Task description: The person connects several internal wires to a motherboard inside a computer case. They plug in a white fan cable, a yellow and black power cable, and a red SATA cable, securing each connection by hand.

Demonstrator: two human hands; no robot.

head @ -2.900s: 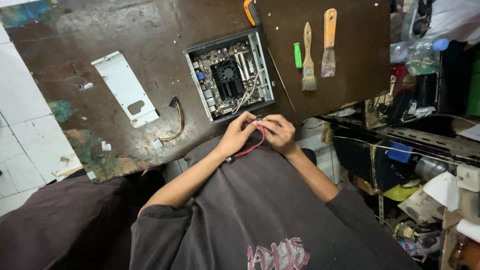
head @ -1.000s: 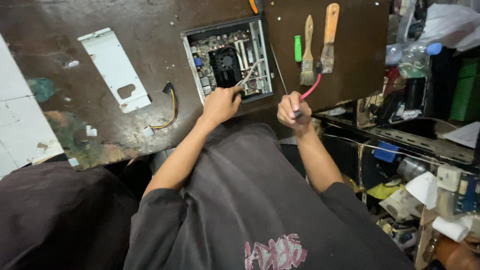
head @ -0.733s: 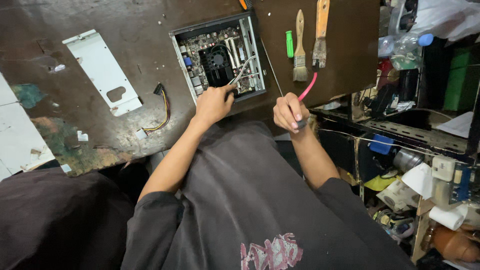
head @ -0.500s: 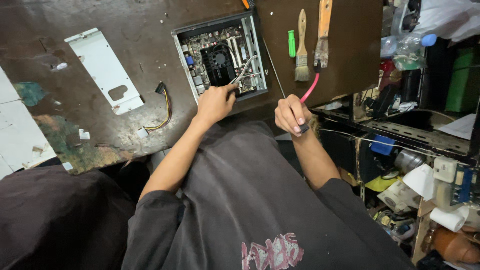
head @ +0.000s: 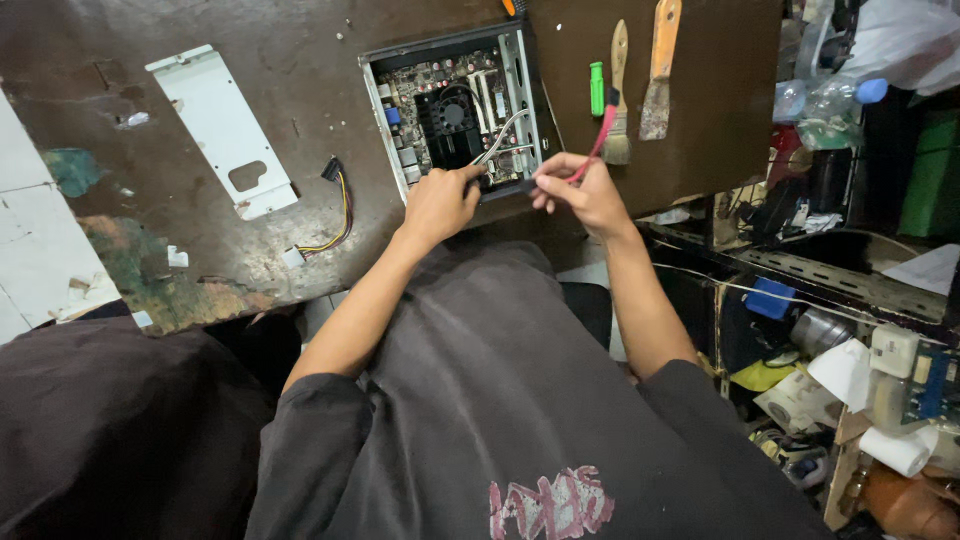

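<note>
An open small computer case (head: pixel 452 110) with a circuit board and a black fan lies on the dark worn table (head: pixel 300 90). My left hand (head: pixel 440 200) rests at the case's near edge, fingers pinched on grey wires coming out of the board. My right hand (head: pixel 585 190) is just right of the case's near corner and holds a thin red cable (head: pixel 598 135) that rises to a black plug near the brushes.
A white metal cover plate (head: pixel 225 125) lies to the left, with a loose yellow-and-black wire lead (head: pixel 335 210) near it. A green marker (head: pixel 597 88), a paintbrush (head: pixel 619 95) and a scraper (head: pixel 659 70) lie right of the case. Cluttered shelves (head: pixel 850 280) stand at the right.
My right hand has moved up from the table's edge toward the case's corner with the red cable. My left hand stays at the case's near edge on the wires.
</note>
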